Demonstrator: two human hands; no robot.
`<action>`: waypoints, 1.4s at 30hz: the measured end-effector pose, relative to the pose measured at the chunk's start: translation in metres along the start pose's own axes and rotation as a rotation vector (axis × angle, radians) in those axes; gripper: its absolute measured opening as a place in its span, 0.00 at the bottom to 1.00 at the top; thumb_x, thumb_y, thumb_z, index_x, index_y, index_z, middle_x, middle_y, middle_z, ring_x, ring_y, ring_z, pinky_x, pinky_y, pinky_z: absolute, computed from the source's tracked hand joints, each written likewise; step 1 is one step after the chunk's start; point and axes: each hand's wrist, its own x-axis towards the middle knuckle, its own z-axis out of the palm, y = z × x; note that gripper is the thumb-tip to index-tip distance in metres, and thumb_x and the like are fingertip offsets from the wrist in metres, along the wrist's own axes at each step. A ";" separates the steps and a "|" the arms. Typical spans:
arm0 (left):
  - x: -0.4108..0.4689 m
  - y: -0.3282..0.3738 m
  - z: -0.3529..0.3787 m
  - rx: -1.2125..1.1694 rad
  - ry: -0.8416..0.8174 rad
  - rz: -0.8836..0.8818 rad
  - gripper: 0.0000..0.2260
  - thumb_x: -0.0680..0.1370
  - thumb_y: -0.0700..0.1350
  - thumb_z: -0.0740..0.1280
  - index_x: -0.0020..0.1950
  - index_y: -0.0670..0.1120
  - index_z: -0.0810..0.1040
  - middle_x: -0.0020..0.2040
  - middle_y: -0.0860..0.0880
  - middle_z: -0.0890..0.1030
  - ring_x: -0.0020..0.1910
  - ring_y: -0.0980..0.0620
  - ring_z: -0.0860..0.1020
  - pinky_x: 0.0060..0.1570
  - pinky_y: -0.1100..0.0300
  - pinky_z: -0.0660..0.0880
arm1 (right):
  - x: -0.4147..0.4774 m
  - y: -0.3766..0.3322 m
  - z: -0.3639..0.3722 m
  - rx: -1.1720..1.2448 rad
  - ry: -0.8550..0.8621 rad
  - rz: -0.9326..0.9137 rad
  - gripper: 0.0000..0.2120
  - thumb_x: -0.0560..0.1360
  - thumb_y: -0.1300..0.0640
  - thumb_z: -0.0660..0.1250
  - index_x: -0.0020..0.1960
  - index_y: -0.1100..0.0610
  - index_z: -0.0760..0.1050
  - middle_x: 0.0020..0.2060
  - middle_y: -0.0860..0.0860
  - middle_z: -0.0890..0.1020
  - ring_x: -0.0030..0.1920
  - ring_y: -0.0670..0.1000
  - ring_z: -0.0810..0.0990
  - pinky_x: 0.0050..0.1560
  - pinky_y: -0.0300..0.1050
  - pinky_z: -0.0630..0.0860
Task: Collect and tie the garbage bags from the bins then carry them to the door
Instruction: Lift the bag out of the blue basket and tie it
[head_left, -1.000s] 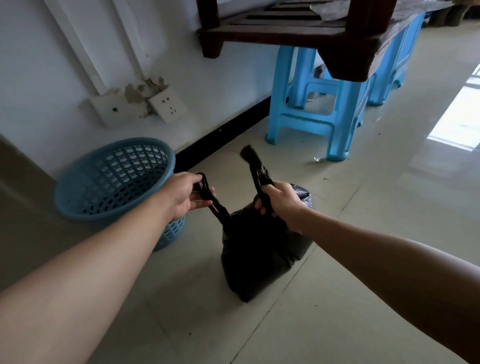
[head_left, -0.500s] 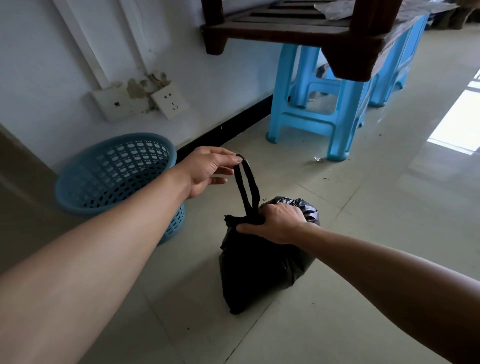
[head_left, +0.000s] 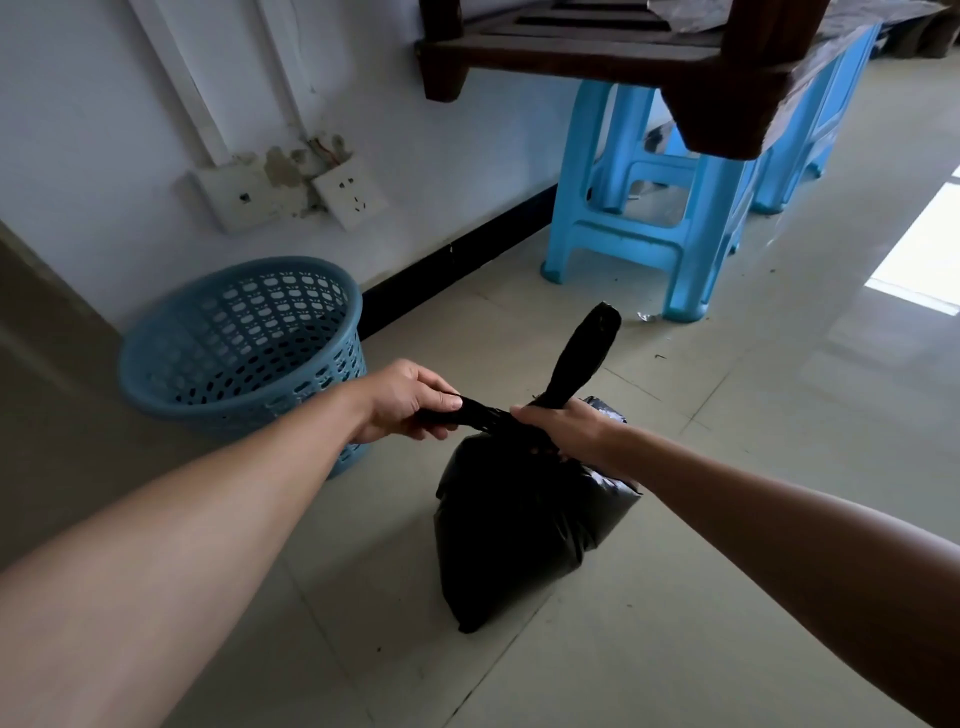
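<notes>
A full black garbage bag (head_left: 519, 530) stands on the tiled floor in the middle of the view. My left hand (head_left: 405, 400) is shut on one of its handle strips and holds it stretched sideways to the left. My right hand (head_left: 566, 428) grips the bag's gathered neck, and the other handle strip (head_left: 584, 353) sticks up beyond it. A blue perforated plastic bin (head_left: 234, 338) stands just left of the bag against the wall, with no bag in it.
Blue plastic stools (head_left: 665, 218) stand against the wall behind the bag, with dark wooden furniture (head_left: 675, 57) resting on top. Wall sockets (head_left: 291, 192) sit above the bin. Open tiled floor stretches to the right, with a bright patch of light (head_left: 924, 249).
My left hand came down from holding a handle loop upright and now pulls its strip sideways to the left. The other strip now sticks up past my right hand, which stays at the neck.
</notes>
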 end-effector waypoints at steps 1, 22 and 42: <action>0.001 0.003 0.002 -0.010 0.041 0.027 0.04 0.76 0.36 0.68 0.49 0.38 0.80 0.37 0.41 0.81 0.28 0.53 0.78 0.27 0.64 0.72 | 0.001 0.000 0.000 -0.037 0.018 0.024 0.17 0.80 0.49 0.60 0.39 0.58 0.74 0.29 0.51 0.76 0.25 0.46 0.71 0.26 0.37 0.66; 0.002 -0.003 0.033 -0.044 -0.115 0.131 0.22 0.70 0.37 0.74 0.62 0.50 0.79 0.53 0.48 0.84 0.52 0.52 0.82 0.47 0.65 0.76 | 0.000 -0.009 -0.030 0.673 -0.161 0.263 0.15 0.79 0.44 0.61 0.44 0.55 0.77 0.32 0.49 0.81 0.32 0.45 0.77 0.31 0.37 0.72; 0.002 0.001 0.025 0.204 0.035 0.126 0.05 0.69 0.34 0.75 0.39 0.43 0.83 0.36 0.47 0.83 0.38 0.50 0.82 0.40 0.62 0.77 | 0.001 -0.012 -0.031 0.000 0.106 -0.006 0.09 0.65 0.69 0.74 0.34 0.57 0.78 0.30 0.52 0.78 0.31 0.49 0.76 0.28 0.39 0.73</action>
